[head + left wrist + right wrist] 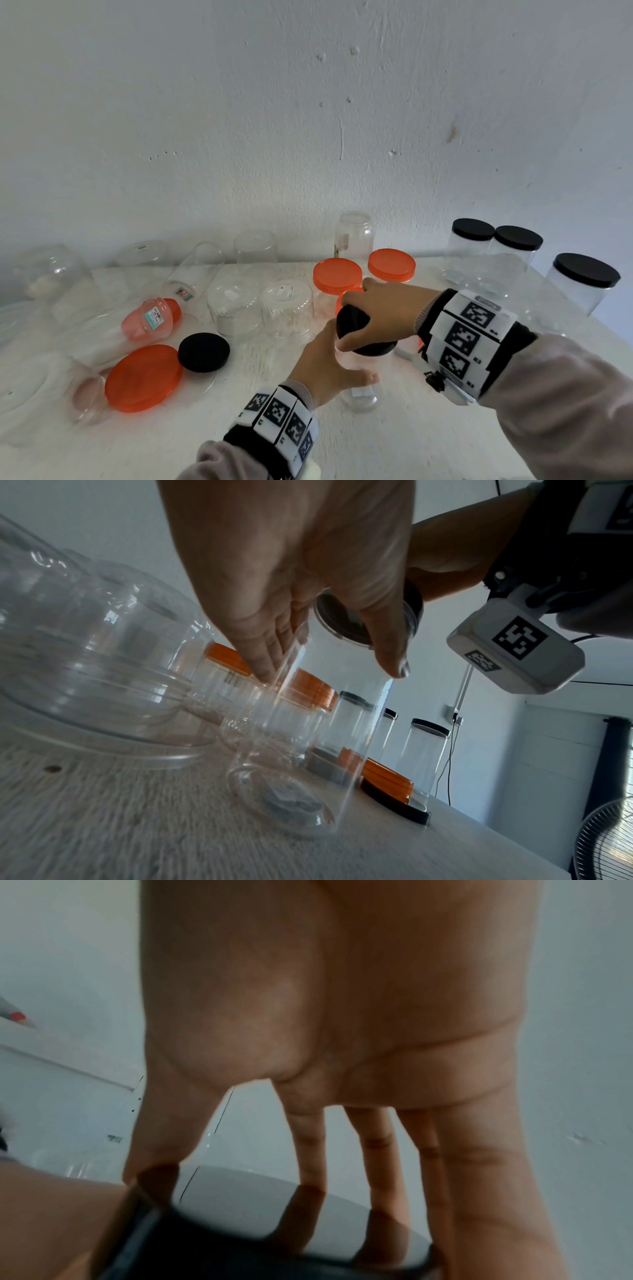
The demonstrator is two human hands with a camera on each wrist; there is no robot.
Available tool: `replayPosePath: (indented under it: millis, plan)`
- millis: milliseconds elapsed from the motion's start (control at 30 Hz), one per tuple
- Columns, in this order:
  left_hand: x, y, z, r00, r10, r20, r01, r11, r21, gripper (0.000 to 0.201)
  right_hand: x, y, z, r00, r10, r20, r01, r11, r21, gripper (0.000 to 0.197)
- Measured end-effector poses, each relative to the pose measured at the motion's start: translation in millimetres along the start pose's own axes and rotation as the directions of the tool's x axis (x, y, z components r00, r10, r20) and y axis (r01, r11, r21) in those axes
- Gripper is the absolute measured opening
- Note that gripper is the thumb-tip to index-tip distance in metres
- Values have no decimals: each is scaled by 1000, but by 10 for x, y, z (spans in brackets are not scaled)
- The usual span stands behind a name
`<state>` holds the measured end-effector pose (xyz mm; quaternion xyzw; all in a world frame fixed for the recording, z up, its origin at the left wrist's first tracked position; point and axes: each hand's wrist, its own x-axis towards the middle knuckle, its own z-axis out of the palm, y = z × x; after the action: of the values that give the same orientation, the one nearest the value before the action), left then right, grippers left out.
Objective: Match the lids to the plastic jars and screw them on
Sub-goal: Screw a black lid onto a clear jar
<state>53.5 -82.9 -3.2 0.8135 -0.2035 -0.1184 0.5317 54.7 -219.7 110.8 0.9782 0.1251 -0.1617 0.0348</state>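
Clear jar (359, 387) stands upright on the desk (394, 445), lower centre; left hand (325, 366) grips it, right hand (383, 315) grips the black lid (352, 322) on top.

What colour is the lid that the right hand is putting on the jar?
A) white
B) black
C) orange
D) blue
B: the right hand grips a black lid on top of the clear jar, which the left hand holds steady on the table.
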Motion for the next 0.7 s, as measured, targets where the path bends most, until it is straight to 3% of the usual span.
replayPosePath:
  millis: [133,233,500,700]
  plan:
    - [4,2,7,1000,7,-6,-7,1000,28,78,-21,23,-61,996,-54,72,46,994,100,84]
    - [8,4,14,1000,9,-11,-8,999,41,77,-40,43,-108,988,-124,87,114,987,115,78]
    - [13,-21,8,1000,-7,-4,7,1000,4,80,7,15,-31,1000,-10,-3,10,999,34,73]
    - [20,-7,11,1000,6,-10,-6,999,41,75,-21,51,-91,992,-92,88,81,988,130,81]
